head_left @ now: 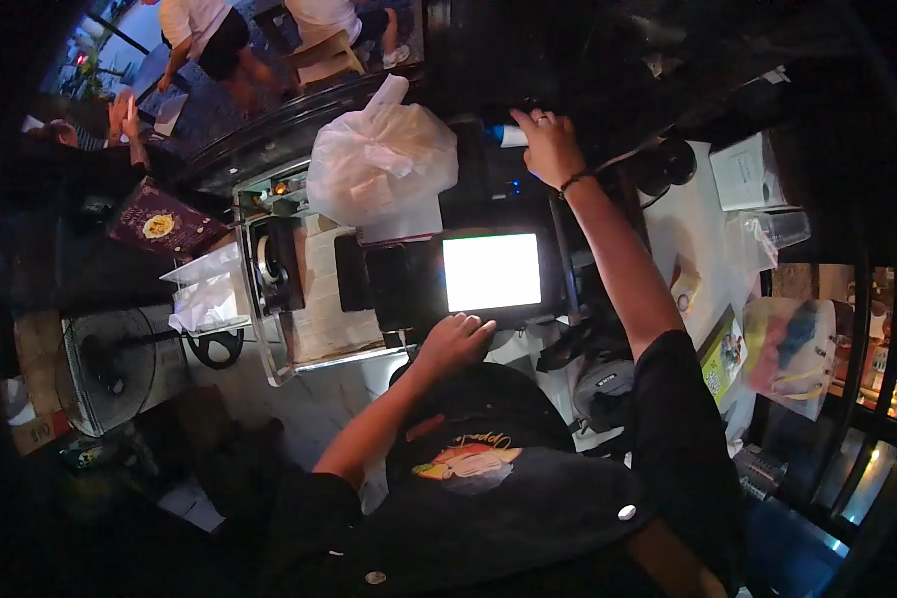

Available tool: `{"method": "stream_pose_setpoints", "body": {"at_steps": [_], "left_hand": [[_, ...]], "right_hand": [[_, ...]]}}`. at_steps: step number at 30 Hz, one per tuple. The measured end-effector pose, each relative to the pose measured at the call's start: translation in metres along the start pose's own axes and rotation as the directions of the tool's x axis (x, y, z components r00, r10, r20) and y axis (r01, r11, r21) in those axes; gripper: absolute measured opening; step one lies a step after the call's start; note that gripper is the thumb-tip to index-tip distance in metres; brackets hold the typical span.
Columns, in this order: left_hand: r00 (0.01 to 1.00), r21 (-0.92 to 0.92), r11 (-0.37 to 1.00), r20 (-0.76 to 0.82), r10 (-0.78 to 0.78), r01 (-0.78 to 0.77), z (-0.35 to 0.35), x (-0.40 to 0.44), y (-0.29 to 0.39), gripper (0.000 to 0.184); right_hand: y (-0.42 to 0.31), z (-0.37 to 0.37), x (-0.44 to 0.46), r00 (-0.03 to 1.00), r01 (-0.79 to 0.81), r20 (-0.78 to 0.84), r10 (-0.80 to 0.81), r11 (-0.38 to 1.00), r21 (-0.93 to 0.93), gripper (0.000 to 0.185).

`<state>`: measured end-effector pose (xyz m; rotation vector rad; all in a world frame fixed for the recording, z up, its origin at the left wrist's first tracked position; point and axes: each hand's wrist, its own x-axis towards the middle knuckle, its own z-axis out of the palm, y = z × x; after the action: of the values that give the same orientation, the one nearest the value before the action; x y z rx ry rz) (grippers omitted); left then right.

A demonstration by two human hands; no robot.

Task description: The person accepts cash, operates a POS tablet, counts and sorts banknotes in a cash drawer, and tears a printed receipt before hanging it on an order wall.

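My right hand (553, 149) reaches far forward, with its fingers closed on a small white object with a blue end (511, 136); its exact kind is too dark to make out. Close in front of my body, my left hand (452, 345) lies at the near edge of a brightly lit screen (491, 273), fingers loosely extended and holding nothing visible. The screen glows plain white. Beyond it, to the left, stands a knotted white plastic bag (384, 164), full and resting on the counter.
Left of the screen are a roll of tape (269, 261) and a dark red menu (164, 221). A fan (115, 369) stands farther left. On the right lie a clear plastic cup (785, 228) and a white box (746, 174). Other people (204, 35) are beyond the counter.
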<state>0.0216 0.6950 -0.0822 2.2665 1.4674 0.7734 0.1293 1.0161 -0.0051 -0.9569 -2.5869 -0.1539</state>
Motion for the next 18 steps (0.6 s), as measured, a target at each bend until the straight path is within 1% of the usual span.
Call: {"method": "stream_pose_setpoints", "body": {"at_steps": [1,2,3,4,5,6,7,8,10,11,12,13,14,16,17,18], "left_hand": [[1.000,0.001,1.000,0.000,0.001,-0.001,-0.004,0.006,-0.003,0.040],[1.000,0.025,1.000,-0.005,-0.003,0.003,-0.007,0.014,-0.007,0.043],[1.000,0.049,0.999,-0.015,-0.008,0.009,-0.009,0.024,-0.012,0.045],[0.998,0.086,0.996,-0.060,-0.007,0.013,-0.019,0.040,-0.015,0.041],[0.989,0.080,0.996,-0.145,-0.017,0.029,-0.025,0.057,-0.020,0.040],[0.989,0.150,0.986,-0.139,-0.044,0.065,-0.036,0.076,-0.024,0.049],[0.981,0.225,0.972,-0.194,-0.020,0.064,-0.038,0.097,-0.033,0.061],[0.988,0.256,0.958,-0.116,-0.104,0.131,-0.045,0.114,-0.039,0.073],[0.976,0.273,0.941,-0.132,-0.170,0.201,-0.036,0.134,-0.053,0.077],[0.973,0.276,0.938,-0.149,-0.174,0.210,-0.027,0.138,-0.059,0.077],[0.964,0.201,0.946,-0.124,-0.233,0.255,-0.018,0.142,-0.064,0.078],[0.953,0.124,0.946,-0.092,-0.289,0.299,-0.016,0.147,-0.063,0.078],[0.950,0.128,0.943,-0.104,-0.295,0.306,-0.015,0.150,-0.063,0.078],[0.935,0.029,0.939,-0.100,-0.339,0.343,-0.014,0.148,-0.060,0.079],[0.917,-0.023,0.919,-0.049,-0.395,0.395,-0.015,0.147,-0.059,0.079],[0.909,-0.010,0.910,-0.052,-0.415,0.415,-0.017,0.141,-0.057,0.079]], "right_hand": [[0.002,-0.004,0.001,0.989,-0.011,0.149,0.020,0.998,-0.063,0.031],[0.001,-0.009,0.000,0.989,-0.008,0.148,0.017,0.998,-0.065,0.031],[-0.002,-0.014,-0.005,0.971,-0.045,0.231,0.054,0.998,-0.047,0.027],[-0.004,-0.020,-0.010,0.946,-0.081,0.314,0.087,0.996,-0.033,0.024],[-0.006,-0.019,-0.018,0.968,-0.104,0.236,0.091,0.994,0.043,0.013],[-0.009,-0.016,-0.024,0.969,-0.090,0.234,0.078,0.995,0.040,0.013],[-0.011,-0.012,-0.028,0.965,-0.175,0.208,0.158,0.982,0.065,0.014],[-0.016,-0.013,-0.031,0.954,-0.258,0.185,0.238,0.962,0.094,0.015],[-0.037,-0.011,-0.036,0.926,-0.377,0.089,0.368,0.917,0.130,0.015],[-0.044,-0.005,-0.036,0.910,-0.414,0.053,0.412,0.892,0.182,0.015],[-0.049,0.001,-0.035,0.882,-0.468,0.046,0.470,0.859,0.207,0.015],[-0.056,0.003,-0.033,0.871,-0.490,0.077,0.485,0.849,0.199,0.016],[-0.062,0.004,-0.031,0.859,-0.513,0.110,0.501,0.837,0.191,0.017],[-0.073,0.003,-0.030,0.862,-0.504,0.091,0.498,0.831,0.236,0.019],[-0.075,-0.001,-0.030,0.830,-0.553,0.185,0.525,0.740,0.383,0.019],[-0.079,-0.005,-0.031,0.799,-0.594,0.289,0.527,0.621,0.512,0.019]]}}
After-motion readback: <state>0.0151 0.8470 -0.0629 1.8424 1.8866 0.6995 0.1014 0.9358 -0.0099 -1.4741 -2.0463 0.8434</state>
